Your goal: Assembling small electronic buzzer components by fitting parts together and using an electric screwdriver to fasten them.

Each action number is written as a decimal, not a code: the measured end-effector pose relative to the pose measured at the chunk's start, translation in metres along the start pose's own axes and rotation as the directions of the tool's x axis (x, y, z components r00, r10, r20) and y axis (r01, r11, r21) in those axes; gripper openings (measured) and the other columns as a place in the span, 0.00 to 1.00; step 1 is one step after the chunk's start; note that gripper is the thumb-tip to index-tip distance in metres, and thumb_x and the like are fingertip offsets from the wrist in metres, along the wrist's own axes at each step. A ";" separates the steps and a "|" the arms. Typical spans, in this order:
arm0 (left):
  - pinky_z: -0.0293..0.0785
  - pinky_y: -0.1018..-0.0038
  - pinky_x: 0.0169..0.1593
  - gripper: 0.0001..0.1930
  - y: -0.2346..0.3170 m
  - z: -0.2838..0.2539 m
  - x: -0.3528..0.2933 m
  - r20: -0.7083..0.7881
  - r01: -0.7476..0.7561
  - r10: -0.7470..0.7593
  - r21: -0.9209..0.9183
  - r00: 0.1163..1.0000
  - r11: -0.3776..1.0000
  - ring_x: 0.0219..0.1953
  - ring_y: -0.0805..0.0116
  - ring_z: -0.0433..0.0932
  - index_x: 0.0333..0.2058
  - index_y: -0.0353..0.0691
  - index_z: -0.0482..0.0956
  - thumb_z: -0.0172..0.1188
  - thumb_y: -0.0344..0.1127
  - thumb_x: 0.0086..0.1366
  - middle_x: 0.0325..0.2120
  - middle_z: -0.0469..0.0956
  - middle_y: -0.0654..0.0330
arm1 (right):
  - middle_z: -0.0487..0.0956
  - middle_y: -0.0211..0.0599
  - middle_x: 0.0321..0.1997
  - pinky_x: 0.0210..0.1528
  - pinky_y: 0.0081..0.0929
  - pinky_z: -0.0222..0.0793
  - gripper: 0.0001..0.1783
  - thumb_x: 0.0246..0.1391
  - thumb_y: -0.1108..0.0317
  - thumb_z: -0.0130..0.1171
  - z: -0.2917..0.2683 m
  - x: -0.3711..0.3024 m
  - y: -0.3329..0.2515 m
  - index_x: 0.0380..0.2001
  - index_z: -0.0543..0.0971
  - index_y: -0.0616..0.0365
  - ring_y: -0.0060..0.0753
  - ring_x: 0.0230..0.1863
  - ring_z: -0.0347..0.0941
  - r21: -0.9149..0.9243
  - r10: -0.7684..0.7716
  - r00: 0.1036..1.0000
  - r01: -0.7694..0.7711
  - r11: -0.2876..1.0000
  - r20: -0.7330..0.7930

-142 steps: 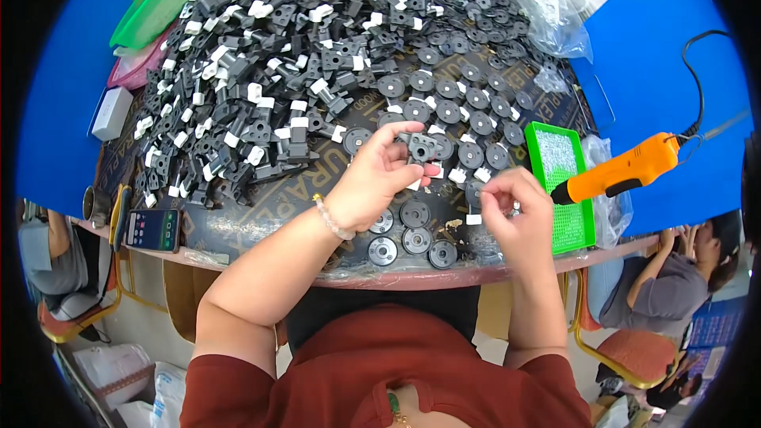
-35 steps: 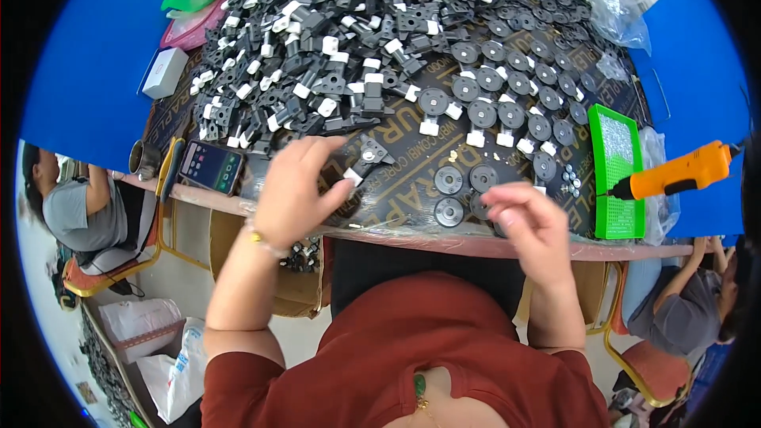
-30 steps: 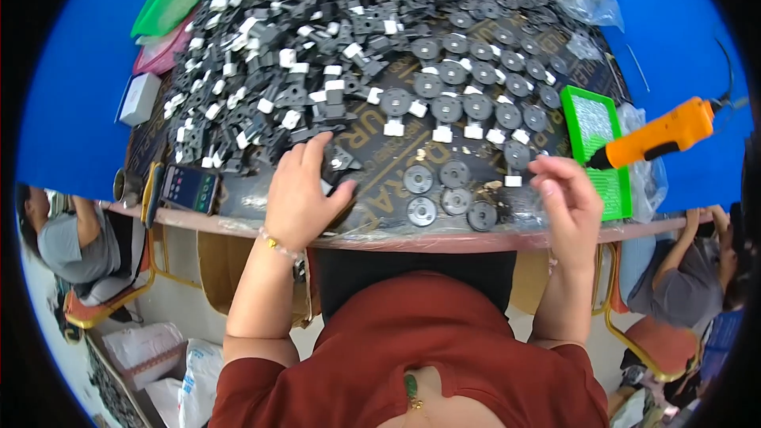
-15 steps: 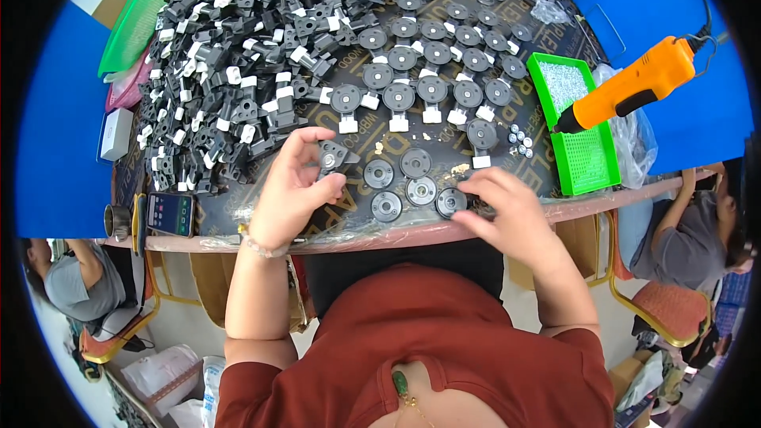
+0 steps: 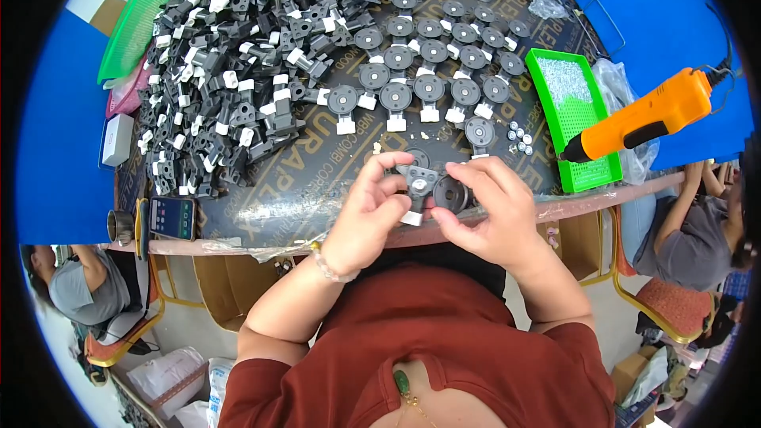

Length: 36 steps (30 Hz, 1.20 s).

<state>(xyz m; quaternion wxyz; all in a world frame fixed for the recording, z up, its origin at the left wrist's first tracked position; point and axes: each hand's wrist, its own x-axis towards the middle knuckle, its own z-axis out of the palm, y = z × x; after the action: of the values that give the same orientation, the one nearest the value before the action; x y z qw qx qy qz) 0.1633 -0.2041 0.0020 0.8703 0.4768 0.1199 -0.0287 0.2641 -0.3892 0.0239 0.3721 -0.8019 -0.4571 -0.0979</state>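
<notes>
My left hand [image 5: 366, 218] pinches a black plastic bracket [image 5: 420, 181] with a white end, its holed plate facing up. Close beside it, my right hand [image 5: 501, 210] grips a round black disc [image 5: 450, 193] by the edge, tilted on its side. Bracket and disc are side by side above the table's near edge; whether they touch, I cannot tell. Behind my fingers another disc [image 5: 415, 158] is partly covered. Beyond my hands lie rows of brackets with discs on them [image 5: 395, 96], the nearest one [image 5: 479, 133] just past my right hand.
A big heap of black-and-white brackets [image 5: 230, 71] fills the left. At right are small metal parts [image 5: 521, 141], a green tray [image 5: 583, 166] of screws and a hanging orange electric screwdriver [image 5: 650, 121]. A phone [image 5: 172, 217] lies near left. Other people sit at both sides.
My left hand has carried the bracket rightward to the middle. My right hand has lifted a disc off the table and turned it on edge. The hanging screwdriver has swung right and nearer.
</notes>
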 end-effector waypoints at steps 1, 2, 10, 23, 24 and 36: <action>0.74 0.77 0.48 0.26 -0.002 0.001 0.000 0.007 0.019 -0.019 0.020 1.000 1.000 0.38 0.72 0.78 0.62 0.41 0.60 0.47 0.19 0.66 0.45 0.77 0.55 | 0.78 0.40 0.38 0.35 0.34 0.76 0.27 0.39 0.58 0.75 0.003 0.000 -0.001 0.43 0.81 0.59 0.42 0.34 0.78 -0.003 -0.033 0.999 0.033 0.999 -0.040; 0.73 0.79 0.45 0.26 -0.002 0.007 0.000 0.003 0.023 -0.023 -0.024 1.000 0.999 0.38 0.75 0.75 0.62 0.42 0.60 0.47 0.20 0.66 0.42 0.75 0.59 | 0.77 0.40 0.38 0.35 0.33 0.76 0.27 0.38 0.58 0.75 0.006 0.002 -0.001 0.42 0.81 0.59 0.42 0.34 0.77 -0.006 -0.070 0.994 0.070 0.998 -0.079; 0.75 0.72 0.52 0.23 -0.013 0.003 0.000 0.021 0.026 -0.024 -0.090 0.999 0.996 0.48 0.69 0.76 0.62 0.41 0.61 0.42 0.25 0.69 0.47 0.75 0.56 | 0.75 0.38 0.35 0.33 0.34 0.71 0.25 0.39 0.57 0.74 0.019 0.010 0.000 0.38 0.81 0.61 0.41 0.33 0.73 -0.096 -0.119 0.990 0.112 0.989 -0.075; 0.71 0.79 0.43 0.19 -0.007 -0.006 -0.012 -0.067 -0.074 0.070 -0.063 0.995 0.995 0.40 0.79 0.73 0.61 0.40 0.63 0.45 0.30 0.74 0.41 0.77 0.62 | 0.76 0.38 0.41 0.44 0.38 0.69 0.28 0.39 0.54 0.76 0.022 0.025 -0.012 0.42 0.82 0.60 0.42 0.41 0.73 -0.012 -0.146 0.989 0.146 0.989 0.025; 0.71 0.79 0.43 0.19 -0.008 -0.009 -0.013 -0.078 -0.082 0.077 -0.063 0.994 0.995 0.40 0.79 0.73 0.61 0.40 0.63 0.45 0.30 0.74 0.41 0.77 0.62 | 0.77 0.38 0.42 0.45 0.39 0.69 0.28 0.40 0.54 0.75 0.023 0.027 -0.014 0.42 0.82 0.60 0.43 0.42 0.74 0.014 -0.138 0.988 0.137 0.990 0.076; 0.65 0.58 0.57 0.25 0.056 -0.086 -0.020 0.102 0.125 0.782 0.966 0.614 -0.224 0.52 0.52 0.72 0.50 0.42 0.76 0.69 0.27 0.51 0.47 0.77 0.57 | 0.79 0.41 0.43 0.53 0.42 0.69 0.25 0.48 0.58 0.70 0.067 0.094 -0.017 0.46 0.80 0.61 0.47 0.47 0.74 0.058 -0.225 0.915 0.218 0.974 0.334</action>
<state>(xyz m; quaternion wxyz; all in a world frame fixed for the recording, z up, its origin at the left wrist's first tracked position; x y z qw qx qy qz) 0.1377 -0.1031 0.0086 0.0952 0.9286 0.1723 0.3146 0.2912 -0.2757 0.0322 0.2823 -0.7462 -0.6029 0.0040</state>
